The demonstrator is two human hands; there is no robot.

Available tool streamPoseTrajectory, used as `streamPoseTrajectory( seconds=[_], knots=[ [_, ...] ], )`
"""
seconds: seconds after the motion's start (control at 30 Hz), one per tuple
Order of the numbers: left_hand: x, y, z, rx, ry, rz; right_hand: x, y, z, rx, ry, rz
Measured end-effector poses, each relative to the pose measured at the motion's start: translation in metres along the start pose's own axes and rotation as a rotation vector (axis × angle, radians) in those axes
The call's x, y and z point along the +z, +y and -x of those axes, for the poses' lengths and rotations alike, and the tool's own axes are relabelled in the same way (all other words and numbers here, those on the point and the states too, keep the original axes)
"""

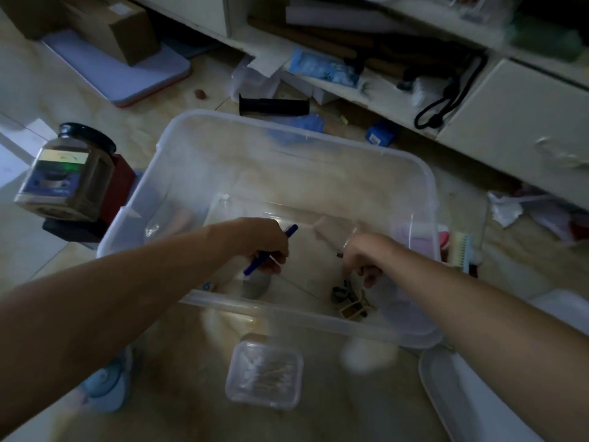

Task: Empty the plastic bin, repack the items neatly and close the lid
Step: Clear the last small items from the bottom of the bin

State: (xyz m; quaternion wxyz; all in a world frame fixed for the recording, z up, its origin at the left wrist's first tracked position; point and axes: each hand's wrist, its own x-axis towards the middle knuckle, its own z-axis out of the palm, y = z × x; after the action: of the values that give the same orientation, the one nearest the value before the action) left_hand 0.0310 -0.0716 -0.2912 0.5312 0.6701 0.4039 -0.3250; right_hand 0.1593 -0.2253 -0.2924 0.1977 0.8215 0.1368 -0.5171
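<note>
The clear plastic bin (299, 132) stands open on the floor. Both my hands reach down inside it. My left hand (264, 244) grips a blue pen (293, 230) and seems to hold a small grey thing (255, 287) under it. My right hand (363, 253) has its fingers curled around a thin dark object (338, 255), just above a heap of rubber bands and clips (350, 299) on the bin's bottom. The bin's lid (452, 390) lies on the floor at the lower right.
A small clear box of cotton swabs (264, 374) lies in front of the bin. A jar with a black cap (68, 177) stands on dark boxes to the left. A brush (460, 250) sits at the right, a black tube (274, 106) behind, open shelves (366, 59) beyond.
</note>
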Motion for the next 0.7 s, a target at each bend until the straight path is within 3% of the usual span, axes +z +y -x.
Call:
streamPoseTrajectory(
  seconds=[0.13,0.3,0.43,0.57,0.7],
  knots=[
    [-0.002,-0.002,0.009,-0.017,-0.073,0.303,0.012,-0.007,0.013,-0.031,0.073,0.009],
    [-0.008,0.000,0.023,0.062,-0.083,0.575,-0.006,-0.031,0.037,-0.286,0.492,-0.310],
    [-0.007,0.011,0.035,0.144,-0.072,0.704,-0.012,-0.063,0.059,-0.509,0.453,-0.718],
    [-0.006,0.016,0.051,0.200,-0.008,0.813,-0.006,-0.073,0.074,-0.604,0.403,-0.796],
    [-0.010,0.013,0.068,0.206,0.050,0.770,-0.004,-0.071,0.084,-0.667,0.408,-0.844]
  ],
)
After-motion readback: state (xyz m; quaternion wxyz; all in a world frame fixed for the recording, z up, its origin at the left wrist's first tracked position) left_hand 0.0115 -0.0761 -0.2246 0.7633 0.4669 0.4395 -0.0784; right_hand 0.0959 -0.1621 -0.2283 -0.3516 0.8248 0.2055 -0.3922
